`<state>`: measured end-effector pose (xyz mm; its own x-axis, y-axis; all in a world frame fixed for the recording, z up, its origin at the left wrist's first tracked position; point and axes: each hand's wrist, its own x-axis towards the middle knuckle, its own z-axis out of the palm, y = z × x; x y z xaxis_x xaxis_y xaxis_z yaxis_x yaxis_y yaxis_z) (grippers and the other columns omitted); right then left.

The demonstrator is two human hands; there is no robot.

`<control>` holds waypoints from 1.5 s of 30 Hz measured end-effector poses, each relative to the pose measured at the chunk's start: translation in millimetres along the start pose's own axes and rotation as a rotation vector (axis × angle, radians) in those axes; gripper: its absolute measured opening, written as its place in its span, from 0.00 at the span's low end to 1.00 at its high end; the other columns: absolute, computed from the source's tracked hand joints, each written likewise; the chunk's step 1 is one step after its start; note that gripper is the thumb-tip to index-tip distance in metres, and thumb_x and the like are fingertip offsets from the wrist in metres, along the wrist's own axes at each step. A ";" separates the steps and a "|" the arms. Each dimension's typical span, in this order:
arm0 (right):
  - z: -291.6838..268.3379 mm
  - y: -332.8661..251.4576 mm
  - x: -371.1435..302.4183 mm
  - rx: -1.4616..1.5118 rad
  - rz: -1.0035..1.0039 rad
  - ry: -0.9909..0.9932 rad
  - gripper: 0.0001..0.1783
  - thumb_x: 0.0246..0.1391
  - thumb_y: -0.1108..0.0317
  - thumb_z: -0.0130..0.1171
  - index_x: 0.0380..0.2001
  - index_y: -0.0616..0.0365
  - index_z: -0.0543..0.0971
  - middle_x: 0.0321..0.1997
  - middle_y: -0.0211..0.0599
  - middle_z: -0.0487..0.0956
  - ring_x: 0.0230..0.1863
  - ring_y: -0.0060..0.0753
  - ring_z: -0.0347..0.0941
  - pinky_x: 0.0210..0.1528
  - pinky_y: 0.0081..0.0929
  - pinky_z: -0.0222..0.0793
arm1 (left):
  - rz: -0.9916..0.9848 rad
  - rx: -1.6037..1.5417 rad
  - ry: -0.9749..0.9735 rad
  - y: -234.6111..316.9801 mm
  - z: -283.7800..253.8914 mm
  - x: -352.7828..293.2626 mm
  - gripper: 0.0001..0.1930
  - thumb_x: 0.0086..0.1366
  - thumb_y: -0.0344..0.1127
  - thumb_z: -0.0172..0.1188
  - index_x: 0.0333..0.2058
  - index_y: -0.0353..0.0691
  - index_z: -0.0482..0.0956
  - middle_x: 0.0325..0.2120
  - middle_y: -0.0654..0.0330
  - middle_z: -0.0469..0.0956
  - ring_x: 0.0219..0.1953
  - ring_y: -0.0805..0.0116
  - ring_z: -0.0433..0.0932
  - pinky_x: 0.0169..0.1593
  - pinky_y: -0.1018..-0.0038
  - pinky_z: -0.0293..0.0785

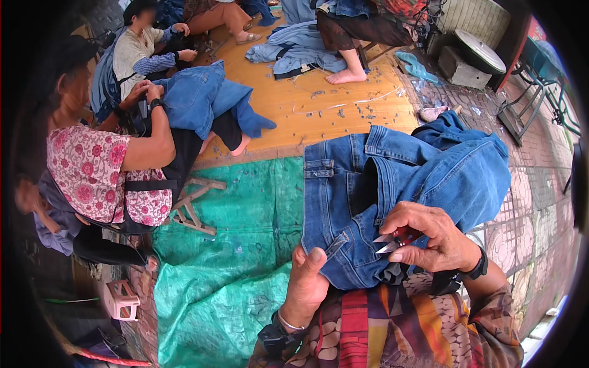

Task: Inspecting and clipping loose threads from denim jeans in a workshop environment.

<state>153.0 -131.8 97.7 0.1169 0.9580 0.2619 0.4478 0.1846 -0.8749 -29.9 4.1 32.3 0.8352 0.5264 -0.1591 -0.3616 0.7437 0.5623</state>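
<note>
A pair of blue jeans (pixel 334 202) lies across my lap, its waistband and belt loops turned up and a leg bunched away to the right. My left hand (pixel 305 279) is at the near left edge of the jeans, thumb raised and fingers tucked behind the denim, gripping it. Between the thumb and fingers of my right hand (pixel 438 239) is a pair of small thread snips (pixel 405 235) with a red handle. Their two pointed blades are parted, pointing left just over the denim. A belt loop (pixel 337 245) stands up between the blades and my left thumb.
On the left, a co-worker in a flowered top (pixel 89 168) handles other jeans (pixel 193 101). Further people sit beyond. Green sheeting (pixel 227 270) and a scrap-strewn wooden board (pixel 288 116) cover the ground. A pink stool (pixel 121 299) stands lower left; blue slippers (pixel 416 66) lie at the back right.
</note>
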 end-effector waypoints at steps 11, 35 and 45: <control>10.1 1.4 7.2 -0.104 -0.002 0.060 0.15 0.43 0.70 0.67 0.36 0.59 0.76 0.33 0.37 0.74 0.35 0.40 0.73 0.33 0.30 0.69 | 0.063 0.297 0.017 -7.8 5.8 -7.0 0.22 0.55 0.26 0.60 0.50 0.34 0.71 0.45 0.57 0.77 0.47 0.66 0.75 0.55 0.70 0.68; 16.5 3.9 15.4 -0.186 -0.085 0.091 0.12 0.37 0.74 0.68 0.29 0.58 0.78 0.27 0.36 0.74 0.31 0.40 0.74 0.30 0.32 0.69 | 0.110 0.231 -0.075 -12.0 2.0 -3.5 0.19 0.55 0.25 0.63 0.47 0.35 0.75 0.42 0.60 0.78 0.44 0.72 0.76 0.51 0.74 0.70; 6.6 12.6 7.0 0.291 0.082 -0.051 0.11 0.46 0.70 0.67 0.33 0.60 0.78 0.31 0.32 0.76 0.32 0.29 0.73 0.31 0.24 0.66 | 0.069 0.202 -0.082 -13.9 -4.3 -3.6 0.19 0.56 0.26 0.62 0.48 0.35 0.74 0.43 0.60 0.78 0.46 0.71 0.75 0.53 0.73 0.69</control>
<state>153.6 -121.4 85.8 0.0947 0.9807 0.1713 0.1649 0.1543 -0.9742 -29.7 -6.3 21.5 0.8453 0.5317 -0.0529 -0.3354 0.6050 0.7221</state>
